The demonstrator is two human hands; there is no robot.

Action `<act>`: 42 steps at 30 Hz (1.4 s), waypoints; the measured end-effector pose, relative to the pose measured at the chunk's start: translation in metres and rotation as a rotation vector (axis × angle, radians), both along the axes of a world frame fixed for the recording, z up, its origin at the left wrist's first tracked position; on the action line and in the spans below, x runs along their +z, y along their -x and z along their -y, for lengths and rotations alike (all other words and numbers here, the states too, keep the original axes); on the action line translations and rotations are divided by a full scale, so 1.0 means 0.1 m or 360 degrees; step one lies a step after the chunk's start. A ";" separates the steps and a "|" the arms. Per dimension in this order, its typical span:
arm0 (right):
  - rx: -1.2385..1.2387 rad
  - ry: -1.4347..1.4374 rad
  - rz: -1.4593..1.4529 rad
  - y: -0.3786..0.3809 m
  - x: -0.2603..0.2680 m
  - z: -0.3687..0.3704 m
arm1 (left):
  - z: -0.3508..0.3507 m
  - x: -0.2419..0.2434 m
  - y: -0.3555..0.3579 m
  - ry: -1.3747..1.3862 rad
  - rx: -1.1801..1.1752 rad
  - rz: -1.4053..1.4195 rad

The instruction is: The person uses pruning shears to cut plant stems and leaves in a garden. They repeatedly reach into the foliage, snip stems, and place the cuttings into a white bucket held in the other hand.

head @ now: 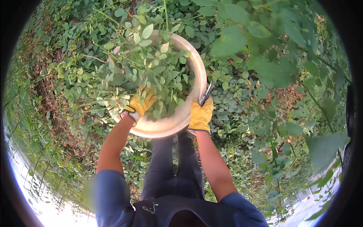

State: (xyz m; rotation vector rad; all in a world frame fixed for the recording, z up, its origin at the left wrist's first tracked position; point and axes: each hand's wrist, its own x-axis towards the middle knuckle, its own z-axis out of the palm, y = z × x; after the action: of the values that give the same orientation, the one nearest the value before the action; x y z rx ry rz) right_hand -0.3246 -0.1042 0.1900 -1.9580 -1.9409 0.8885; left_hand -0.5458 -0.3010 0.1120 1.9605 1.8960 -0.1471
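Note:
A round, pale tub stands in front of my legs, heaped with cut leafy stems. Several stems stick out past its far and left rim. My left hand, in a yellow work glove, reaches over the near left rim into the leaves. Foliage partly hides its fingers, so whether they grip a stem cannot be told. At the tub's right side my gloved right hand is closed around hand pruners. Their metal end points away from me, and the glove covers the handles.
Low green leafy plants surround the tub. On the right, tall leafy shoots rise close to the camera. Brown dry litter shows at the left. My dark trousers are just below the tub's near rim.

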 end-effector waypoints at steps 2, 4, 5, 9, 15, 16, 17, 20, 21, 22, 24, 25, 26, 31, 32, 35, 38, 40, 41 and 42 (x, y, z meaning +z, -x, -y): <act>-0.0030 0.0115 0.0151 -0.04 -0.09 0.04 | -0.12 -0.35 0.23 -0.0134 -0.0032 -0.0088; -0.0050 0.0102 0.0237 -0.08 -0.15 0.06 | -0.27 -0.66 0.31 -0.0030 0.0015 -0.0167; -0.0053 0.0092 0.0275 -0.11 -0.16 0.07 | -0.30 -0.74 0.25 -0.0028 0.0106 -0.0178; -0.0076 0.0254 0.0325 -0.12 -0.19 0.04 | -0.44 -0.57 0.05 0.0529 0.0212 -0.0188; -0.0045 0.0251 0.0178 -0.10 -0.25 -0.07 | -1.00 0.71 -0.19 0.0873 0.0027 -0.0147; -0.0039 0.0261 0.0169 -0.11 -0.26 -0.08 | -1.14 0.87 -0.24 0.0943 -0.0001 -0.0128; -0.0053 0.0247 0.0164 -0.11 -0.27 -0.08 | -1.27 1.01 -0.30 0.1021 -0.0050 -0.0107; -0.0106 0.0326 0.0127 -0.12 -0.28 -0.10 | -1.56 1.30 -0.52 0.0656 0.0123 0.0048; -0.0067 0.0249 0.0097 -0.13 -0.28 -0.11 | -1.66 1.29 -0.52 0.0483 0.0160 0.0255; -0.0031 0.0244 0.0091 -0.14 -0.27 -0.12 | -1.84 1.23 -0.59 0.0359 0.0263 0.0196; -0.0025 0.0274 0.0055 -0.16 -0.24 -0.12 | -2.08 1.02 -0.55 -0.0389 0.0361 0.0173; 0.0004 0.0287 0.0117 -0.17 -0.23 -0.13 | -2.15 0.87 -0.49 -0.0448 0.0395 0.0193; -0.0028 0.0337 0.0076 -0.19 -0.21 -0.12 | -2.21 0.68 -0.43 -0.0523 0.0443 0.0238; -0.0077 0.0206 0.0124 -0.21 -0.18 -0.08 | -1.67 -0.22 0.30 0.0076 0.0129 -0.0080; -0.0037 0.0169 -0.0018 -0.21 -0.18 -0.10 | -1.53 -0.30 0.41 0.0122 0.0227 -0.0105; 0.0077 0.0143 0.0080 -0.19 -0.17 -0.12 | -1.49 -0.39 0.38 0.0402 0.0329 -0.0135; -0.0027 0.0258 -0.0012 -0.14 -0.14 -0.16 | -1.90 -0.23 0.23 0.0113 0.0584 0.0267; -0.0086 0.0290 0.0003 -0.13 -0.12 -0.18 | -2.07 0.06 0.05 -0.0210 0.0690 0.0307; -0.0041 0.0246 0.0037 -0.12 -0.12 -0.19 | -2.12 0.24 -0.03 -0.0250 0.0689 0.0249; -0.0006 0.0204 0.0076 -0.12 -0.11 -0.20 | -2.14 0.43 -0.12 -0.0274 0.0741 0.0189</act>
State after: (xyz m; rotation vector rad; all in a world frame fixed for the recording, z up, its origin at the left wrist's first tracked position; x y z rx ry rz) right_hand -0.3130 -0.0844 0.1786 -2.0709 -1.9505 0.9966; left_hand -0.5337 -0.0869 0.1554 1.5292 2.2831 0.2674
